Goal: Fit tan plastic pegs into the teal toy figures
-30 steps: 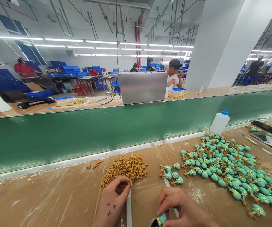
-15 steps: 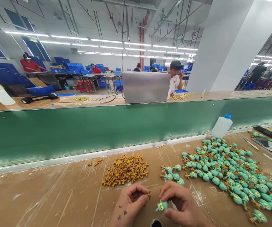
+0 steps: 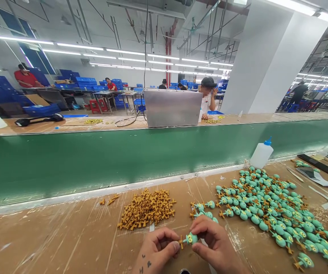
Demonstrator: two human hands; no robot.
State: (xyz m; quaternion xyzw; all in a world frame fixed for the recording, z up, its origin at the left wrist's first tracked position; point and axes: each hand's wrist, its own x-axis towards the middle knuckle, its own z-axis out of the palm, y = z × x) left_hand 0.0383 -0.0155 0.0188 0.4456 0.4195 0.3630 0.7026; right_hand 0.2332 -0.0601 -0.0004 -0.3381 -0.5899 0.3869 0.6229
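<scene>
Cardboard covering the bench (image 3: 52, 236) is carrying a tan peg pile (image 3: 146, 209) and a teal figure heap (image 3: 261, 213); near the front edge, the left hand (image 3: 160, 249) is pinching a peg (image 3: 180, 242) squarely against a teal figure (image 3: 191, 238), which the right hand (image 3: 215, 243) is gripping firmly.

The right hand (image 3: 217, 243) pinches a teal figure (image 3: 191, 239) while the left hand (image 3: 156, 251) holds a small tan peg (image 3: 181, 242) against its end, with a heap of tan pegs (image 3: 146, 210) at their eleven o'clock, a heap of teal figures (image 3: 266, 215) at two, and a white squeeze bottle (image 3: 261, 155) at one.
</scene>
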